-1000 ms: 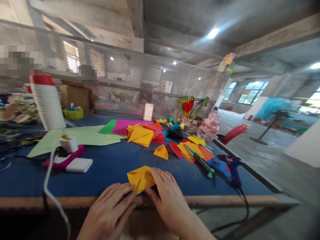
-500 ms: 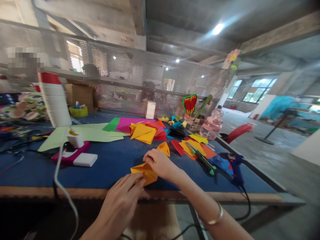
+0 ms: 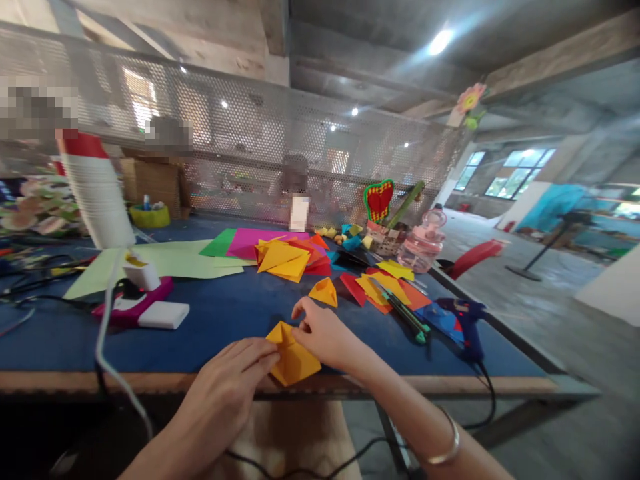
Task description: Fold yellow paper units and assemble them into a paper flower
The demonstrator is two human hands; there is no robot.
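Observation:
A yellow-orange sheet of folded paper (image 3: pixel 295 365) lies at the front of the blue table, with creases and a raised flap showing. My left hand (image 3: pixel 235 373) grips its left side between thumb and fingers. At the upper right edge, my right hand (image 3: pixel 325 333) has its thumb on the paper and its index finger curled beyond it. Just past my right hand stands a small yellow folded paper piece (image 3: pixel 325 292). Farther back is a stack of yellow paper pieces (image 3: pixel 284 259) on red and orange ones.
On the right lie a green utility knife (image 3: pixel 407 317) over coloured papers and a blue glue gun (image 3: pixel 467 323). A pink bottle (image 3: pixel 421 243) stands behind them. A purple power strip (image 3: pixel 135 303) with a white cable and tall stacked paper cups (image 3: pixel 95 193) are on the left.
The folded paper has opened out and turned, showing a flatter face. My right fingers have loosened slightly, and my left hand has shifted a little left and down.

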